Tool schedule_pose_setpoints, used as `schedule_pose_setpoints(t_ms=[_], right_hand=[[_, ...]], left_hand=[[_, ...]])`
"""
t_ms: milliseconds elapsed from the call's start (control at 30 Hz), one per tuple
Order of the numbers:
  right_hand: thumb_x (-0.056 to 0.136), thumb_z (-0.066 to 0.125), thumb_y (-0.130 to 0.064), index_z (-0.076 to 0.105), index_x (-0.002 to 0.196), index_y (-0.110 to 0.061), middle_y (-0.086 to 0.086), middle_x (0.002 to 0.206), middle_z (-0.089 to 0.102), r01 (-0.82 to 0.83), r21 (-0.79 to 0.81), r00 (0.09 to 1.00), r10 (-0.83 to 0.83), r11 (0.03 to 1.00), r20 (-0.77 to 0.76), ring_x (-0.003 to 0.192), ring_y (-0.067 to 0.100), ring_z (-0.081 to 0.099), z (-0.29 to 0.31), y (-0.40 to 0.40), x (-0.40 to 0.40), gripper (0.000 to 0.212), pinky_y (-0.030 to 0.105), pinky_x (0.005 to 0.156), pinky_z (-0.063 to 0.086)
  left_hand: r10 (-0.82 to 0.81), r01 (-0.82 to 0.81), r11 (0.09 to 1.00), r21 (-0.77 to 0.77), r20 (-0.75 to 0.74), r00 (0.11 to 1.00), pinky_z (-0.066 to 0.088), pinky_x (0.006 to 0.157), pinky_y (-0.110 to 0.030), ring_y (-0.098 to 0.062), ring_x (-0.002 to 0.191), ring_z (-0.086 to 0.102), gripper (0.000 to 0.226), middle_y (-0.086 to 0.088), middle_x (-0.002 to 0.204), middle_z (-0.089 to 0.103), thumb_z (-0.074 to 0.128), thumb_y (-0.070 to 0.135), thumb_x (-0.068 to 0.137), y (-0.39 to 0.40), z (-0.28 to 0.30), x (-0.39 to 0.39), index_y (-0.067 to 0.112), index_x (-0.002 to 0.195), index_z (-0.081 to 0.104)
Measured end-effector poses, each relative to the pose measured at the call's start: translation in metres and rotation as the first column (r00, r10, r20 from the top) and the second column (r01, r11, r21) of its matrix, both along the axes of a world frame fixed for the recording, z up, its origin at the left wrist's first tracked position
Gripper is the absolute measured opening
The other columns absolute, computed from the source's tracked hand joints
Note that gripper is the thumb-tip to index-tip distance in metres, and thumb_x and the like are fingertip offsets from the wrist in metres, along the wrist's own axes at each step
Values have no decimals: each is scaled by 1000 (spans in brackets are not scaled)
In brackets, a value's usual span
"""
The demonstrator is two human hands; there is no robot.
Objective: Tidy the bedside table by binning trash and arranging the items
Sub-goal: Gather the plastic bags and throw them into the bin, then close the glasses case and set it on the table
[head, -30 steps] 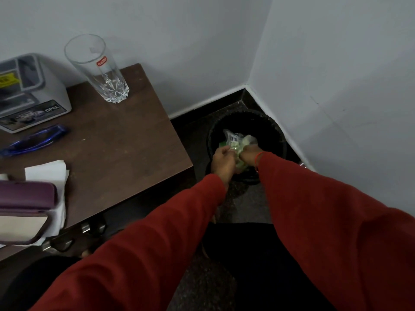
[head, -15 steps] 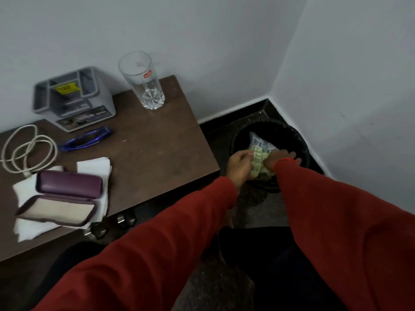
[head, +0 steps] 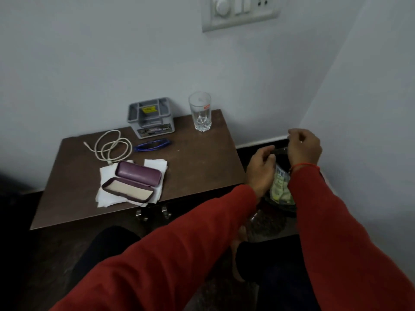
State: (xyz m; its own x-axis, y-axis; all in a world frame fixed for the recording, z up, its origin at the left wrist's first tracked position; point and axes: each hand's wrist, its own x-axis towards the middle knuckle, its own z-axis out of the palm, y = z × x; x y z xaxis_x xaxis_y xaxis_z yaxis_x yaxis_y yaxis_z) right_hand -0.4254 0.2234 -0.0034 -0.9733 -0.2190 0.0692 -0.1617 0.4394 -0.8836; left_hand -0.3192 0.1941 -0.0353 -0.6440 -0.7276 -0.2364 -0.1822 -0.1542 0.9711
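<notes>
1 wrapper [head: 279,187] in bin [head: 281,207] | 1 glass [head: 200,114] (upright) | 1 case [head: 132,181]

Wrapper [head: 279,187]: I see it crumpled, pale green and clear, lying in the bin.
Bin [head: 283,207]: black, on the floor right of the tabletop.
Case [head: 132,181]: purple, open, on the tissues [head: 155,165].
Glass [head: 200,111]: upright, back right corner.
Cable [head: 112,147]: coiled, white.

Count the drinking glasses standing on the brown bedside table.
1. A tall clear drinking glass stands upright at the brown bedside table's far right corner, right of the grey plastic box. Nothing on the table looks able to hide another.
</notes>
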Motion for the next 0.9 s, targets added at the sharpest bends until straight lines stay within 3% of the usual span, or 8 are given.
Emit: schedule_pose_setpoints(t_ms=[167, 267, 433, 533, 633, 767, 900], right_hand=[[94, 53, -17, 74, 102, -9, 9, 104, 73, -102, -173, 988, 79, 980, -136, 96, 23, 66, 23, 3, 51, 24, 9, 71, 39], [95, 52, -20, 73, 103, -11, 9, 104, 71, -200, -218, 956, 142, 955, -255, 87, 19, 63, 33, -3, 79, 24, 5, 67, 39], [94, 49, -24, 73, 100, -11, 10, 96, 71, -389, -116, 829, 292, 914, -478, 82, 31, 64, 51, -29, 135, 28, 44, 81, 53], [94, 51, -26, 73, 99, -13, 9, 95, 71, -471, -106, 777, 355, 876, -520, 86, 31, 66, 59, -47, 165, 26, 47, 83, 53], [93, 54, -21, 72, 101, -15, 7, 97, 70, -545, -102, 741, 421, 832, -524, 90, 28, 65, 63, -64, 198, 20, 46, 85, 52], [93, 58, -11, 72, 103, -11, 3, 100, 69, -660, -100, 664, 515, 745, -542, 91, 20, 64, 59, -80, 231, 17, 38, 84, 53], [93, 59, -9, 71, 107, -15, -3, 102, 66, -711, -98, 638, 580, 697, -506, 82, -1, 58, 49, -87, 237, 19, 16, 77, 48]], left_hand=[[138, -147, 984, -98, -95, 986, 55, 98, -54, -24, 112, 64, 26, -6, 131, 60, 54, 31, 94, -17, 38, 51, 44, 114, 64], [182, -201, 965, -166, -126, 975, 55, 99, -51, -18, 114, 62, 24, 0, 132, 58, 56, 33, 93, -30, 53, 97, 45, 113, 65], [281, -295, 935, -198, -93, 955, 54, 100, -49, -16, 116, 63, 25, 2, 130, 61, 58, 42, 88, -52, 68, 171, 49, 111, 65], [329, -342, 923, -177, -99, 939, 58, 88, -38, -17, 112, 63, 25, 1, 129, 62, 59, 34, 95, -67, 79, 207, 38, 119, 65], [410, -425, 899, -102, -138, 901, 50, 62, -20, -10, 83, 61, 22, 0, 111, 65, 56, 20, 103, -82, 88, 240, 25, 123, 63], [519, -537, 840, -75, -177, 837, 55, 70, -32, -14, 85, 67, 19, -9, 97, 70, 58, 19, 102, -103, 88, 284, 26, 117, 67], [617, -633, 774, -19, -199, 761, 52, 67, -26, -13, 86, 63, 17, 2, 96, 67, 56, 15, 103, -126, 80, 323, 24, 112, 68]])
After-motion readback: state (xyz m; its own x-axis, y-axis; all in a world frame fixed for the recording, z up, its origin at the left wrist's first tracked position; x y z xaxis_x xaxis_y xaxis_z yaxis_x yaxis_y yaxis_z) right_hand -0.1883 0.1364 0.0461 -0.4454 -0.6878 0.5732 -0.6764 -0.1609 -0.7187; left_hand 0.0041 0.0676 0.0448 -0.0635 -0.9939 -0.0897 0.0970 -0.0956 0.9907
